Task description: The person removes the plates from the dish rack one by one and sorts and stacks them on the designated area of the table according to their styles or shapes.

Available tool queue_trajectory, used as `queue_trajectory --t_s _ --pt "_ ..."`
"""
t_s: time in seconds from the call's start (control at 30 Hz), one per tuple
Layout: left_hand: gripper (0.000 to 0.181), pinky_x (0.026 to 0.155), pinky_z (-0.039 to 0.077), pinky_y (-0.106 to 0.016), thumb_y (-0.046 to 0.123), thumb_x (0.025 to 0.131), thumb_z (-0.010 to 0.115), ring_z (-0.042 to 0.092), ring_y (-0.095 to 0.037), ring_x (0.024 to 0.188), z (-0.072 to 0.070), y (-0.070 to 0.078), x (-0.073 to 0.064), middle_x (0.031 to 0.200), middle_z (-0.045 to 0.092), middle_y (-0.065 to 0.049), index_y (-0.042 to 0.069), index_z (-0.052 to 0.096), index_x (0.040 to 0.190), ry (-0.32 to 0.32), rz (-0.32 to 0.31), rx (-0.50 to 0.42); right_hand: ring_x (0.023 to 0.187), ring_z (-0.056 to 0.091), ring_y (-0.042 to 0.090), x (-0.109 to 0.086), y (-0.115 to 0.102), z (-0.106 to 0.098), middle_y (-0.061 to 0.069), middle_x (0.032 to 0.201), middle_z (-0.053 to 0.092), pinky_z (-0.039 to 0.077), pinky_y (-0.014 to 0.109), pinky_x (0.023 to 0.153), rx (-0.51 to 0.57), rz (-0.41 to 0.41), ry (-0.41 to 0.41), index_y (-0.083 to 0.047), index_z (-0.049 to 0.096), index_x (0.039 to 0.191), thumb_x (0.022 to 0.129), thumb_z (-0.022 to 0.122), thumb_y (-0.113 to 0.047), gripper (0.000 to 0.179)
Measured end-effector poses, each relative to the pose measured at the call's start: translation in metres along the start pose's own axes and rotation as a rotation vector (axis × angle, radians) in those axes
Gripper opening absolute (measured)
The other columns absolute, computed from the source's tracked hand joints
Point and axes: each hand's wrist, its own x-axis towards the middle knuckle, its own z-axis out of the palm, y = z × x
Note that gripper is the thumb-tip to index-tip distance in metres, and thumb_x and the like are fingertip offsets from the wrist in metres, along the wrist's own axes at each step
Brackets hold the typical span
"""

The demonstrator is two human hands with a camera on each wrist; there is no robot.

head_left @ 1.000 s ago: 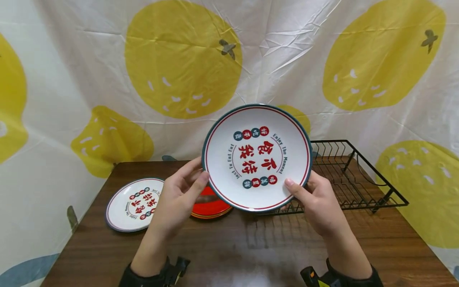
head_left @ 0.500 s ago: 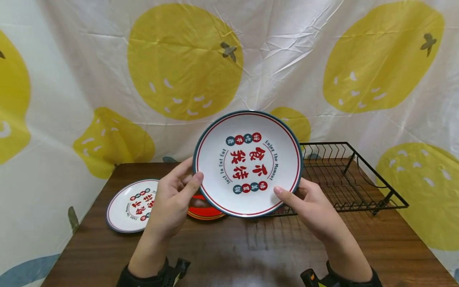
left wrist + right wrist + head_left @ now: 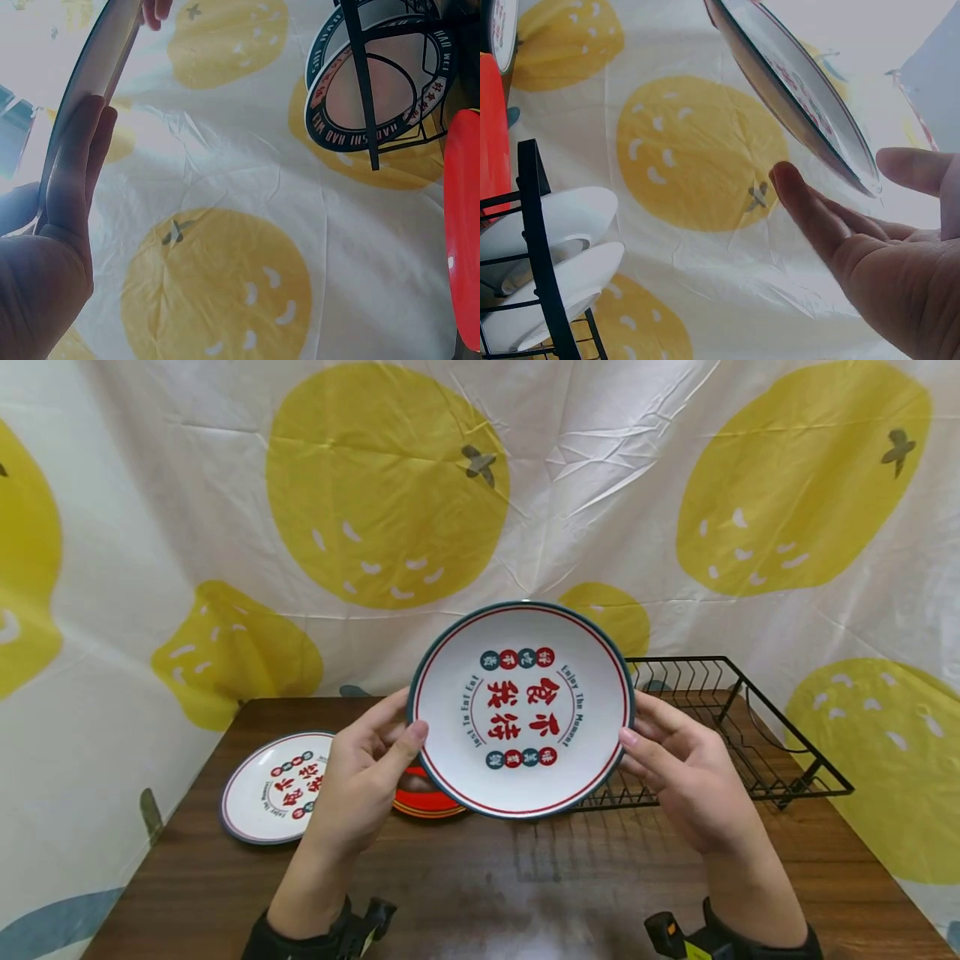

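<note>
A round white plate (image 3: 525,706) with a dark green rim, red lines and red lettering is held up, its face tilted toward me. My left hand (image 3: 367,768) grips its left edge, thumb on the front rim and fingers behind. At the right edge, my right hand (image 3: 686,768) pinches the rim between its thumb and fingers; in the right wrist view this hand (image 3: 885,232) sits loosely round the edge. A similar plate (image 3: 258,793) lies on the table at left. Red plates (image 3: 431,806) lie partly hidden behind the held plate and left hand.
A black wire dish rack (image 3: 720,735) stands at the back right. In the left wrist view, dark-rimmed plates (image 3: 367,97) stand in it; white plates (image 3: 562,225) show there in the right wrist view. A lemon-printed cloth (image 3: 585,460) hangs behind the brown table (image 3: 480,877).
The plate has come slightly down and left and turned a little clockwise, so its lettering is nearer level. My right hand has shifted outward and up along the rim; its thumb has left the face.
</note>
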Motion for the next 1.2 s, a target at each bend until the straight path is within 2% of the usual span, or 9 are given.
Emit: queue_trajectory --t_s 0.13,0.27,0.47,0.7,0.87,1.0,1.2 --pt "0.046 0.068 0.069 -0.037 0.010 0.109 0.059 0.079 -0.018 0.082 0.0013 -0.0005 0.0009 0.104 0.078 -0.019 0.007 0.054 0.155 -0.023 -0.008 0.030 0.109 0.077 0.018 -0.0013 0.0011 -0.0062 0.010 0.125 0.077 0.066 0.030 0.092 0.087 -0.043 -0.029 -0.004 0.060 0.146 0.108 0.046 0.009 0.042" --pt "0.045 0.068 0.069 -0.038 0.009 0.109 0.059 0.079 -0.018 0.082 0.0014 -0.0023 0.0015 0.107 0.074 -0.033 0.005 0.054 0.154 -0.064 -0.014 0.041 0.095 0.079 0.016 -0.0028 0.0013 -0.0079 0.010 0.110 0.080 0.068 0.030 0.083 0.065 -0.058 -0.039 -0.005 0.068 0.138 0.107 0.048 0.010 0.039" --pt "0.044 0.070 0.069 -0.038 0.011 0.110 0.058 0.079 -0.017 0.083 -0.0027 -0.0053 0.0018 0.111 0.074 -0.033 0.005 0.055 0.153 -0.092 -0.035 0.060 0.093 0.080 0.017 -0.0028 0.0015 -0.0066 0.009 0.105 0.082 0.068 0.030 0.083 -0.018 -0.077 -0.048 -0.007 0.070 0.133 0.106 0.051 0.010 0.037" --pt "0.044 0.071 0.069 -0.040 0.010 0.110 0.057 0.080 -0.018 0.083 -0.0029 -0.0075 0.0036 0.114 0.073 -0.034 0.002 0.055 0.153 -0.119 -0.057 0.029 0.094 0.080 0.016 -0.0032 0.0021 -0.0046 0.006 0.104 0.082 0.067 0.026 0.085 -0.083 -0.074 0.006 -0.010 0.072 0.128 0.105 0.055 0.009 0.034" --pt "0.044 0.071 0.069 -0.040 0.010 0.109 0.059 0.080 -0.019 0.084 -0.0025 -0.0060 0.0052 0.113 0.074 -0.031 0.003 0.056 0.152 -0.110 -0.074 0.031 0.092 0.081 0.015 -0.0030 0.0005 -0.0038 0.004 0.102 0.083 0.067 0.026 0.084 -0.134 -0.080 0.032 -0.007 0.072 0.127 0.104 0.057 0.009 0.031" --pt "0.043 0.075 0.069 -0.036 0.007 0.109 0.058 0.080 -0.017 0.085 -0.0030 -0.0054 0.0057 0.111 0.075 -0.030 0.000 0.057 0.151 -0.094 -0.075 0.037 0.091 0.081 0.015 -0.0025 -0.0006 -0.0028 0.002 0.103 0.083 0.067 0.026 0.084 -0.162 -0.075 0.037 0.001 0.070 0.128 0.104 0.058 0.007 0.027" --pt "0.042 0.089 0.066 -0.027 0.005 0.108 0.058 0.079 -0.014 0.091 -0.0024 -0.0074 0.0064 0.117 0.074 -0.033 -0.002 0.057 0.150 -0.089 -0.057 0.054 0.091 0.081 0.014 -0.0024 -0.0013 -0.0014 0.000 0.102 0.083 0.067 0.026 0.083 -0.191 -0.056 0.055 0.022 0.059 0.131 0.105 0.058 0.007 0.031"
